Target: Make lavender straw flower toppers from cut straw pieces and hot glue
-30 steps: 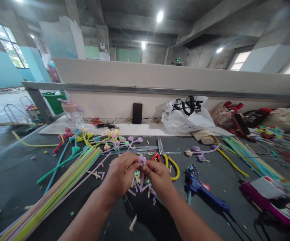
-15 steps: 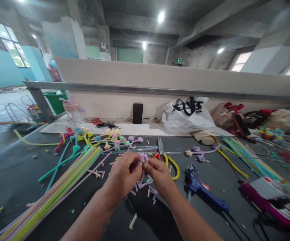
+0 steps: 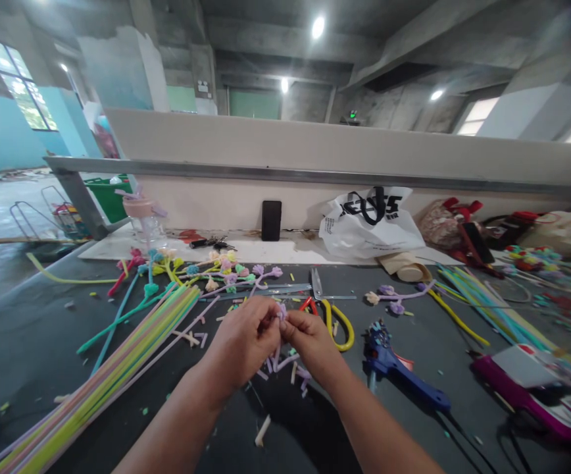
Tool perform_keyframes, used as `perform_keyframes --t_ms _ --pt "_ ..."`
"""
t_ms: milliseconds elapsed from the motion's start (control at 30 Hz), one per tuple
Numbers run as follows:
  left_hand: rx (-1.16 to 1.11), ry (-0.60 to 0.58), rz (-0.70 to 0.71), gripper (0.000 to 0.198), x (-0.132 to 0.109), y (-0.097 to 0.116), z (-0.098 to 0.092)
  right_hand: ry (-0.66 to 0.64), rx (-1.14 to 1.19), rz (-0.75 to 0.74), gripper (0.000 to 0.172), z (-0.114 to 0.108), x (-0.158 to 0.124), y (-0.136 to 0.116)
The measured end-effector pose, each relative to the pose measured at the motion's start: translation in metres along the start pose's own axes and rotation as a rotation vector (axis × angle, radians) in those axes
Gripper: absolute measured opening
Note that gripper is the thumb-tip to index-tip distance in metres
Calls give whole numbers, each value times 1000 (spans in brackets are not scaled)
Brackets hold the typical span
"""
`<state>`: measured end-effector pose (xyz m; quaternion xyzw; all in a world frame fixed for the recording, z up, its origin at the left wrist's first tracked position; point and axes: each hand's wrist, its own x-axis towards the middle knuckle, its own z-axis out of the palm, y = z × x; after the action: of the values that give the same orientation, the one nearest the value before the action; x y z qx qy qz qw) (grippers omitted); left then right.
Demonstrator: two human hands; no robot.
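Both hands meet in the middle over the dark table. A small light-purple pipe-cleaner flower [image 3: 281, 311] is pinched between the fingertips of my left hand [image 3: 246, 342] and my right hand [image 3: 318, 342]. Fingers cover much of the flower, and a thin purple stem hangs under it. Short purple pipe-cleaner pieces [image 3: 286, 361] lie below the hands. Scissors [image 3: 343, 327] with yellow and red handles rest just beyond my right hand. To the left stretches a bundle of long, mixed-colour pipe cleaners [image 3: 132, 359].
A blue glue gun [image 3: 406, 380] lies right of my hands, its cord running toward me. Finished flower stems [image 3: 226, 266] cluster at the back left. Along the ledge are a clear cup [image 3: 143, 224], a phone [image 3: 272, 220] and a white bag [image 3: 372, 224]. A magenta-and-white device [image 3: 527, 388] sits far right.
The purple flower has sunk slightly between the fingertips, and less of it shows. My hands stay nearly in place, both still pinching it. The other things on the table have not moved.
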<state>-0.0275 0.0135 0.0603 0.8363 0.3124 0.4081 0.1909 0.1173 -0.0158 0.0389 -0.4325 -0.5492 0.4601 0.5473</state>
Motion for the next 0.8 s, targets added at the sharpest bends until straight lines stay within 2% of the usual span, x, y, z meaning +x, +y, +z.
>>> perform_keyframes --t_ms 233,400,500,600,800 --pt "-120 141 47 9 0 9 -8 -53 164 -17 30 -2 -1 0" --pt "-141 178 183 13 0 5 -8 -58 41 -126 32 -4 0 0" --pt "-109 205 216 16 0 2 -6 -55 -56 -166 37 -6 0 -1" --pt "-81 227 211 15 1 2 -5 -57 -110 -182 40 -7 0 -2" --pt "-60 243 138 9 6 12 -7 -2 -129 -204 34 -5 -2 -3"
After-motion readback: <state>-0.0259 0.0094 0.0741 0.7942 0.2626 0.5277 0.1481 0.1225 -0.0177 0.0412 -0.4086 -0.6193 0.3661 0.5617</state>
